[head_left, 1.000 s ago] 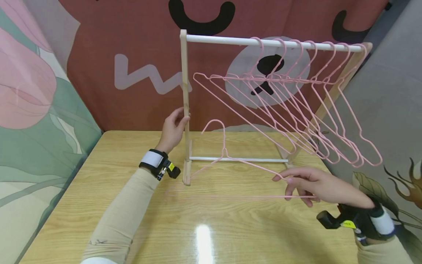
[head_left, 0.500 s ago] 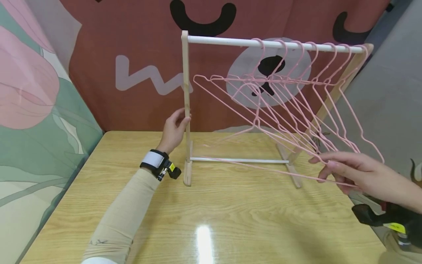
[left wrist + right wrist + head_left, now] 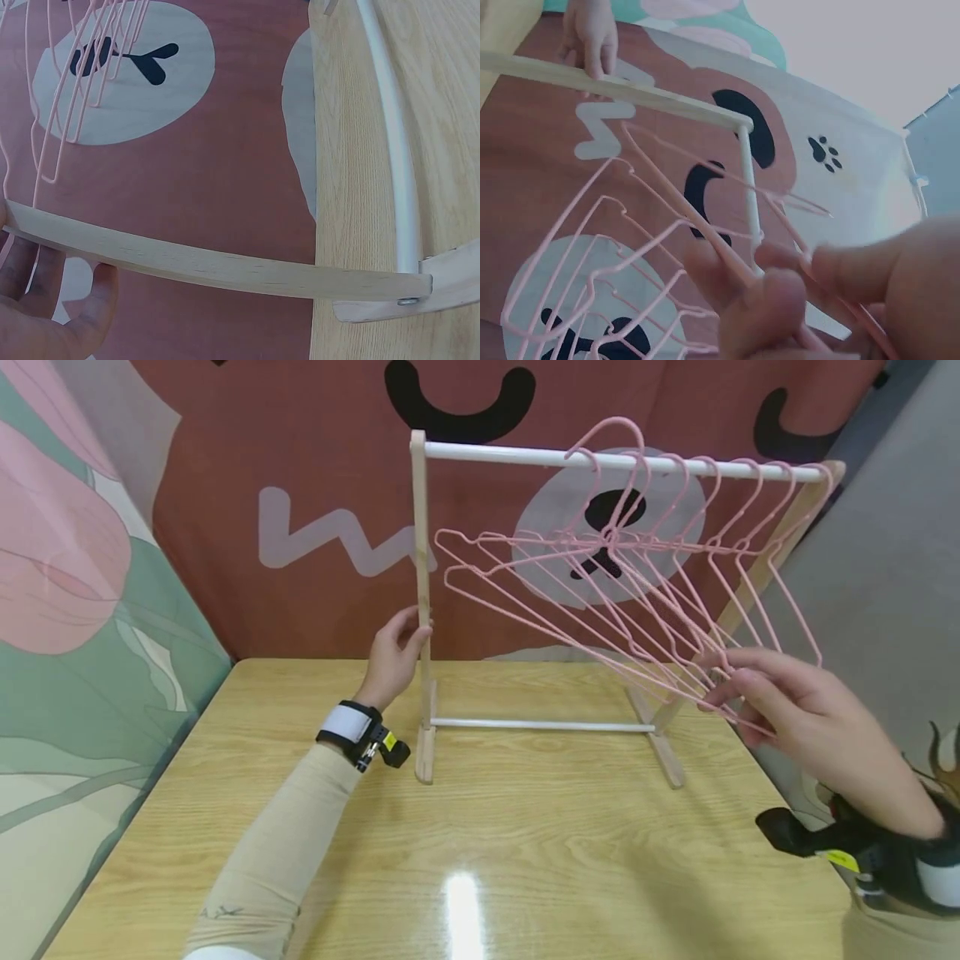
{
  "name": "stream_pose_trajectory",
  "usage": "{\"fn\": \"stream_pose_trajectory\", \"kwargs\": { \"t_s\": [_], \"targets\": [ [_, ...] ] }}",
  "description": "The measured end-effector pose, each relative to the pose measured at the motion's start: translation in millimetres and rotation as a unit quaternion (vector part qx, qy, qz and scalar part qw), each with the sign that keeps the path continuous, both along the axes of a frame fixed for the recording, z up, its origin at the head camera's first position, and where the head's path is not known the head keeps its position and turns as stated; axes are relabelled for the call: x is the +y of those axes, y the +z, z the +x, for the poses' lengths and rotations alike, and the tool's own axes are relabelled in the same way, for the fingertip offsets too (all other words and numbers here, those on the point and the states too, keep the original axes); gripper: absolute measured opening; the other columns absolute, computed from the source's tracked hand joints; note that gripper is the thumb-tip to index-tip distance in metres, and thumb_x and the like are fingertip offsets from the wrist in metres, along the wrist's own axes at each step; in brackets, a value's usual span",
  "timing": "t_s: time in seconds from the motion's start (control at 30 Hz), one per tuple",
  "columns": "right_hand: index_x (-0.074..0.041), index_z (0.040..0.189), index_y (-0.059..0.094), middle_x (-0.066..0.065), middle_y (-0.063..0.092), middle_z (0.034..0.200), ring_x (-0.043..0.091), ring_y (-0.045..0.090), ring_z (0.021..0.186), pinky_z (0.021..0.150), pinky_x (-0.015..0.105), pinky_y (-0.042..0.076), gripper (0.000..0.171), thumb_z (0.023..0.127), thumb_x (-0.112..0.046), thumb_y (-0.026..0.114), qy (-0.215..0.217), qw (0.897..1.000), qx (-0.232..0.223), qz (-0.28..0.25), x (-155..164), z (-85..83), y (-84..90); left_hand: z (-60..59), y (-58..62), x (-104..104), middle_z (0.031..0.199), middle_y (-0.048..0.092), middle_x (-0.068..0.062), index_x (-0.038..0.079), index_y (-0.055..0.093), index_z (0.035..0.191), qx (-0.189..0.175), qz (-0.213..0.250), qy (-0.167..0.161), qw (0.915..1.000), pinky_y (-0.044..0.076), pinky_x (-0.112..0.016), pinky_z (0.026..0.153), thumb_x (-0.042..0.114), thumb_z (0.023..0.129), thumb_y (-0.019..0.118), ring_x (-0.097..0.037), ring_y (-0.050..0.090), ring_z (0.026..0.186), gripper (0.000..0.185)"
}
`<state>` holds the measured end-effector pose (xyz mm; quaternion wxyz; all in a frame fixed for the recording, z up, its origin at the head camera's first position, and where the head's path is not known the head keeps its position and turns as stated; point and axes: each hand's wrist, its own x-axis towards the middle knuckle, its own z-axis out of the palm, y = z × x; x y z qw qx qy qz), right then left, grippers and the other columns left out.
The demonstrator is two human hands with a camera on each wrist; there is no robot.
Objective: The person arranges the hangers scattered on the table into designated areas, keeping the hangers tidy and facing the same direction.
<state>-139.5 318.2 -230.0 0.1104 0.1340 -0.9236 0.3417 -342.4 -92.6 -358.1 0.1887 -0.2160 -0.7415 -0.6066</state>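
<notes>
My left hand grips the left wooden post of a small clothes rack, thumb in front and fingers behind. In the left wrist view the fingers wrap under that post. My right hand pinches the right end of a pink clothes hanger, between thumb and fingers. This hanger's hook rises above the white top rail; I cannot tell whether it touches the rail. Several matching pink hangers hang from the rail's right half, partly overlapped by the held one.
The rack stands on a wooden table, with a white lower bar joining its feet. Behind it hangs a red-brown cloth printed with a cartoon bear. A grey wall rises close on the right, a floral one on the left.
My right hand has lifted the pink hanger up from low over the table and to the right, bringing its hook to the top rail. My left hand stays on the post.
</notes>
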Motion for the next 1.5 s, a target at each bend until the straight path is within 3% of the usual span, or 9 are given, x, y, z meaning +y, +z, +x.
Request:
{"fn": "stream_pose_trajectory", "kwargs": {
  "t_s": [0.13,0.3,0.4,0.53,0.67,0.9,1.17,1.5],
  "targets": [
    [-0.005,0.144,0.054,-0.009,0.069,0.095,0.019,0.052,0.057,0.047,0.029,0.040,0.037,0.111,-0.019,0.043,-0.014,0.999,0.028,-0.004,-14.9,-3.7,4.6,-0.5,0.4,0.8,0.121,0.065,-0.025,-0.005,0.059,0.135,0.001,0.001,0.001,1.0000,0.050,-0.028,0.090,0.010,0.104,0.058,-0.031,0.062,0.110,0.035],
    [-0.006,0.141,0.056,0.009,0.069,0.098,0.017,0.053,0.057,0.048,0.026,0.041,0.035,0.110,-0.017,0.044,-0.009,0.998,0.059,0.010,-32.6,-13.9,5.0,1.1,2.0,1.7,0.123,0.063,-0.030,-0.008,0.056,0.137,0.000,-0.001,0.001,1.0000,0.049,-0.029,0.091,0.008,0.105,0.056,-0.036,0.061,0.113,0.036],
    [-0.005,0.138,0.057,0.017,0.069,0.099,0.017,0.053,0.057,0.047,0.026,0.041,0.033,0.111,-0.017,0.043,-0.008,0.997,0.068,0.018,-44.4,-21.5,3.6,11.4,10.8,3.4,0.123,0.062,-0.032,-0.011,0.055,0.136,-0.002,-0.004,0.000,1.0000,0.049,-0.027,0.091,0.004,0.105,0.055,-0.039,0.060,0.113,0.035],
    [-0.005,0.134,0.059,0.016,0.068,0.097,0.018,0.053,0.055,0.046,0.026,0.041,0.032,0.111,-0.019,0.043,0.002,0.997,0.077,0.013,-61.0,-32.0,3.3,28.1,24.6,5.1,0.122,0.062,-0.033,-0.013,0.055,0.135,-0.006,-0.011,0.004,0.9999,0.049,-0.030,0.092,0.001,0.104,0.055,-0.039,0.060,0.112,0.034],
    [-0.006,0.132,0.060,0.014,0.069,0.095,0.020,0.055,0.055,0.046,0.027,0.042,0.032,0.111,-0.022,0.044,0.016,0.996,0.082,0.008,-76.1,-40.7,2.1,32.7,27.4,5.1,0.123,0.062,-0.034,-0.013,0.055,0.135,-0.007,-0.013,0.006,0.9999,0.049,-0.032,0.093,0.002,0.104,0.055,-0.039,0.060,0.113,0.034],
    [-0.005,0.135,0.059,0.015,0.073,0.094,0.021,0.059,0.055,0.048,0.027,0.044,0.035,0.111,-0.026,0.043,0.016,0.997,0.076,0.010,-91.0,-50.4,-8.3,0.8,-0.1,0.6,0.123,0.065,-0.025,-0.004,0.057,0.138,-0.008,-0.003,0.004,1.0000,0.049,-0.025,0.090,0.011,0.104,0.058,-0.032,0.061,0.112,0.037],
    [-0.008,0.133,0.059,0.013,0.073,0.098,0.022,0.059,0.059,0.051,0.029,0.046,0.034,0.111,-0.027,0.042,0.014,0.999,0.043,0.000,-98.5,-57.8,-18.1,0.1,0.3,1.6,0.122,0.064,-0.028,-0.006,0.057,0.136,-0.003,0.004,0.003,1.0000,0.050,-0.033,0.096,0.010,0.104,0.058,-0.032,0.061,0.112,0.035],
    [-0.007,0.131,0.059,0.014,0.073,0.096,0.020,0.061,0.059,0.046,0.030,0.043,0.030,0.111,-0.025,0.045,0.025,0.999,0.036,0.005,-103.7,-63.9,-29.1,1.0,0.5,1.2,0.122,0.065,-0.026,-0.007,0.057,0.136,-0.002,-0.004,0.006,1.0000,0.050,-0.034,0.095,0.010,0.104,0.058,-0.032,0.061,0.112,0.036]
  ]
}}
